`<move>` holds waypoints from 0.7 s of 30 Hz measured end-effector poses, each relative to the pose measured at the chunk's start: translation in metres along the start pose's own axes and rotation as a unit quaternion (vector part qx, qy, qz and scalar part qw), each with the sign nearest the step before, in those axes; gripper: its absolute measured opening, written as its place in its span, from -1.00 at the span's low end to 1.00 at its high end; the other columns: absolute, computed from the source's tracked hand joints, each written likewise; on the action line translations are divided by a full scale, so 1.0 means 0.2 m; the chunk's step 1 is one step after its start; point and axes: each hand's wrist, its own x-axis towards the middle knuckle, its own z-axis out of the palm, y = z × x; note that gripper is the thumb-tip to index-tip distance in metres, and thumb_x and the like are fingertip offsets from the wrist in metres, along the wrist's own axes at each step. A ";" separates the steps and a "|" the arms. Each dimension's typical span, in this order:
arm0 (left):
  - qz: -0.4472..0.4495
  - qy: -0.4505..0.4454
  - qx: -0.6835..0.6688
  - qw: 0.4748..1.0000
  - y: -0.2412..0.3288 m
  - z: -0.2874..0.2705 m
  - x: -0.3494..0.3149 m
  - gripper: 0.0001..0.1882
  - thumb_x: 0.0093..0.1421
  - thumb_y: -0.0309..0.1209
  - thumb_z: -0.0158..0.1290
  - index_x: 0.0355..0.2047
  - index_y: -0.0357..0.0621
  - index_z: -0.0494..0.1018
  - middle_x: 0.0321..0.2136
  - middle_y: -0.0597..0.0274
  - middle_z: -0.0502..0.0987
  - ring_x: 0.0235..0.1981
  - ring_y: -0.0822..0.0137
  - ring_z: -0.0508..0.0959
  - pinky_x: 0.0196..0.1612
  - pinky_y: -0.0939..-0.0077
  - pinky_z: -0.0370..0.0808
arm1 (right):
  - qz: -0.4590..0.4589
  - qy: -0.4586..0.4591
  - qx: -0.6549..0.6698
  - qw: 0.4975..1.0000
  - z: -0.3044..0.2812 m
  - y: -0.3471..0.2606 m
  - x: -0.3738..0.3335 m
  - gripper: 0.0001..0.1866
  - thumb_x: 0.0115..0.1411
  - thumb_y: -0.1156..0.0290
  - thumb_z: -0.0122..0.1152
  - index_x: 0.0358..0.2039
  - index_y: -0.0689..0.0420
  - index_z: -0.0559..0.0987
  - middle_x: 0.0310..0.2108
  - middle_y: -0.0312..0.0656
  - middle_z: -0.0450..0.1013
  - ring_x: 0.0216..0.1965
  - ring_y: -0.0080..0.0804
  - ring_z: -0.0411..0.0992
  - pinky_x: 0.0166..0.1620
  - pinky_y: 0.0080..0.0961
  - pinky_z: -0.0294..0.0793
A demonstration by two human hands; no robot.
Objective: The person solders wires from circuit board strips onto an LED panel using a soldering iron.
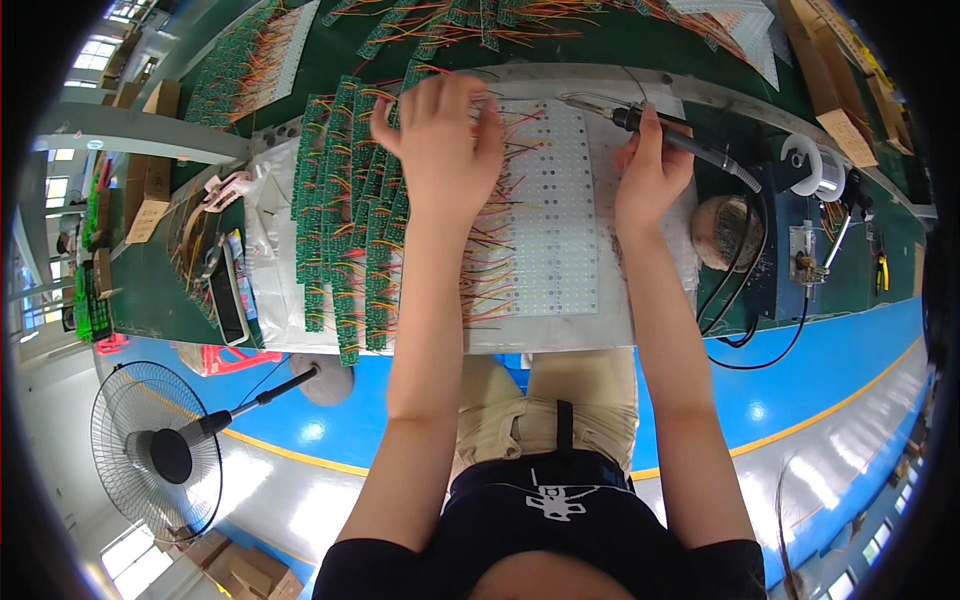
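My left hand (440, 145) reaches over the rows of green circuit boards (345, 220), its fingers bent down and thumb close to the forefinger at the upper left of a white perforated panel (555, 220). What the fingertips pinch, if anything, is hidden. Red and yellow wires (488, 262) run from the boards onto the panel's left part. My right hand (655, 180) grips a black-handled soldering iron (690, 148) beyond the panel's upper right corner. The iron's metal tip points left, toward my left hand.
To the right stand a round brownish pot (728, 232), a solder wire spool (820, 168) and a dark blue box (788, 245) with a black cable; pliers (881, 270) lie farther right. More wired boards (235, 80) lie behind. A phone (228, 300) and fan (165, 455) are left.
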 end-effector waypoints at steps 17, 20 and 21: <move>0.020 -0.124 0.119 0.985 -0.16 -0.18 -0.05 -0.80 -0.02 -0.41 0.20 -0.35 0.17 0.52 -0.35 0.38 0.44 -0.19 0.23 0.40 0.00 0.18 0.13 | 0.009 -0.012 0.003 1.000 0.02 -0.02 0.01 -0.87 0.22 0.44 0.14 -0.41 0.17 0.40 -0.70 -0.36 0.25 -0.76 -0.72 0.13 -0.71 -0.68 0.14; 0.034 -0.130 0.129 0.983 -0.15 -0.18 -0.04 -0.82 -0.02 -0.43 0.19 -0.38 0.14 0.49 -0.37 0.37 0.41 -0.21 0.22 0.39 0.00 0.17 0.14 | 0.013 -0.011 -0.002 1.000 0.02 -0.01 0.00 -0.87 0.23 0.44 0.14 -0.40 0.16 0.40 -0.70 -0.37 0.25 -0.76 -0.72 0.13 -0.71 -0.69 0.12; 0.047 -0.131 0.130 0.982 -0.15 -0.18 -0.04 -0.82 -0.02 -0.44 0.18 -0.39 0.13 0.48 -0.39 0.36 0.39 -0.22 0.22 0.39 -0.01 0.16 0.15 | 0.007 -0.017 -0.004 1.000 0.02 -0.01 0.00 -0.87 0.23 0.44 0.14 -0.40 0.16 0.40 -0.71 -0.37 0.26 -0.77 -0.73 0.13 -0.71 -0.70 0.11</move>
